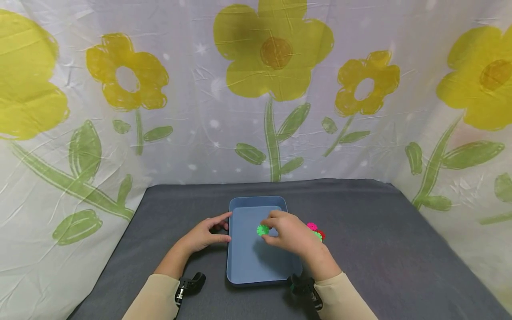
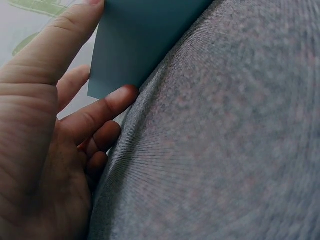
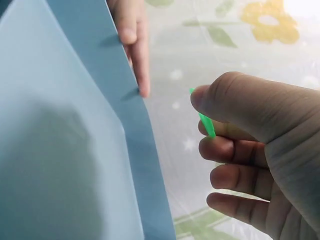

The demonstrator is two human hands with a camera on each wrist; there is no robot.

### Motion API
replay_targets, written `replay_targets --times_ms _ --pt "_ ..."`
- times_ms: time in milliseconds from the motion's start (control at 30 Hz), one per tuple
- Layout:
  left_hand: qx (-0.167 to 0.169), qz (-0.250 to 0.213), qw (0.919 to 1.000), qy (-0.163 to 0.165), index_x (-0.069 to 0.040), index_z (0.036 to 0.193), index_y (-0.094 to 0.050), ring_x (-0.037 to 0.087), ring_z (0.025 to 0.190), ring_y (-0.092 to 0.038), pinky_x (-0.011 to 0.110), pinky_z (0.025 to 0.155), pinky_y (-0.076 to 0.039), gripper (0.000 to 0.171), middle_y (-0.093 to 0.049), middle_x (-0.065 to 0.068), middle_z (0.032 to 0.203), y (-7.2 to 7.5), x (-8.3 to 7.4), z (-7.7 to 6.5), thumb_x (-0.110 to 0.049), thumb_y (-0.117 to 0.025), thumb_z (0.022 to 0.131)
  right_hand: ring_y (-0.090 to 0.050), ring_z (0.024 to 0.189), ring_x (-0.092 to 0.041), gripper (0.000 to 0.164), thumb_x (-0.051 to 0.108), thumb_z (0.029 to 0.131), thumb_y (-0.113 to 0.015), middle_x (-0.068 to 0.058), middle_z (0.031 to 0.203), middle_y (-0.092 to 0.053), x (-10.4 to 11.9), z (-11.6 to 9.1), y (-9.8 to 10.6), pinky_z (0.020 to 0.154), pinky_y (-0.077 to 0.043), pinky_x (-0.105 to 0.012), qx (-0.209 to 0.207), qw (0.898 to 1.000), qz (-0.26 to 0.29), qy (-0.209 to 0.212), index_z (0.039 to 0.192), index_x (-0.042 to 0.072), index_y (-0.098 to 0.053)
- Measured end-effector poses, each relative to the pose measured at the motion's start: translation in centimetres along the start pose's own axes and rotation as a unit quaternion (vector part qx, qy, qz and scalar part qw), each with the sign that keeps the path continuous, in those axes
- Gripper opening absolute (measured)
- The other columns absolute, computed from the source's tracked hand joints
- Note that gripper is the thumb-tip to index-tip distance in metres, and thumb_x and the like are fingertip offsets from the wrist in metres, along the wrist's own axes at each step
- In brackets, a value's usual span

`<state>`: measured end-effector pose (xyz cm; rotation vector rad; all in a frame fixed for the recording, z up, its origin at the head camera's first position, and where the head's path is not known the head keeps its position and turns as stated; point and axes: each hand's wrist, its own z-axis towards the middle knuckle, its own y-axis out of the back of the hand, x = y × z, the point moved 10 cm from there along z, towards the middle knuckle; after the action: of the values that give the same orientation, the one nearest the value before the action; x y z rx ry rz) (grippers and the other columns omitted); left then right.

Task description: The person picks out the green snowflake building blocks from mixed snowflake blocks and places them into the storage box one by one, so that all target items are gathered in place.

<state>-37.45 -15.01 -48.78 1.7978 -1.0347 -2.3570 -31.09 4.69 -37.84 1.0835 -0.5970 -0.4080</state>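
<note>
Over the blue tray (image 1: 245,260), my right hand (image 1: 296,233) pinches a green notched disc (image 1: 262,230) between thumb and fingers. The right wrist view shows that green disc (image 3: 207,125) edge-on, held clear of the tray floor, with the other fingers loosely bent. My left hand (image 1: 202,235) rests at the tray's left side, its thumb and forefinger spread along the rim. In the left wrist view its fingertips touch the outer face of the tray wall (image 2: 130,45), and the lower fingers bend loosely.
Just right of the tray, partly behind my right wrist, lie a pink notched disc (image 1: 312,226), a red one (image 1: 322,234) and a green one (image 1: 318,236). A dark grey cloth (image 1: 384,258) covers the table. Behind it hangs a flower-printed curtain (image 1: 192,133).
</note>
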Motion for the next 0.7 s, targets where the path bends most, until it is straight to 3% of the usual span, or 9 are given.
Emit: replay_targets --times_ms 267,700 --pt "-0.003 0.006 0.9999 -0.008 -0.003 0.156 -0.041 0.026 0.106 -0.058 0.038 0.092 -0.046 0.083 -0.064 0.008 0.114 0.1 -0.3 -0.1 -0.028 -0.083 0.090 -0.059 0.081 -0.015 0.023 0.020 0.091 -0.080 -0.001 0.094 -0.061 1.4 0.4 -0.9 0.071 -0.050 -0.024 0.025 1.000 0.008 0.017 0.110 0.007 -0.077" --pt "-0.002 0.000 1.0000 -0.003 0.000 0.156 -0.040 0.032 0.106 -0.056 0.045 0.090 -0.045 0.079 -0.062 0.016 0.118 0.0 -0.3 0.0 -0.019 -0.082 0.091 -0.064 0.086 -0.013 0.026 0.022 0.091 -0.081 0.002 0.096 -0.062 2.9 0.7 -3.3 0.077 -0.049 -0.021 0.072 0.996 0.019 0.044 0.113 0.008 -0.078"
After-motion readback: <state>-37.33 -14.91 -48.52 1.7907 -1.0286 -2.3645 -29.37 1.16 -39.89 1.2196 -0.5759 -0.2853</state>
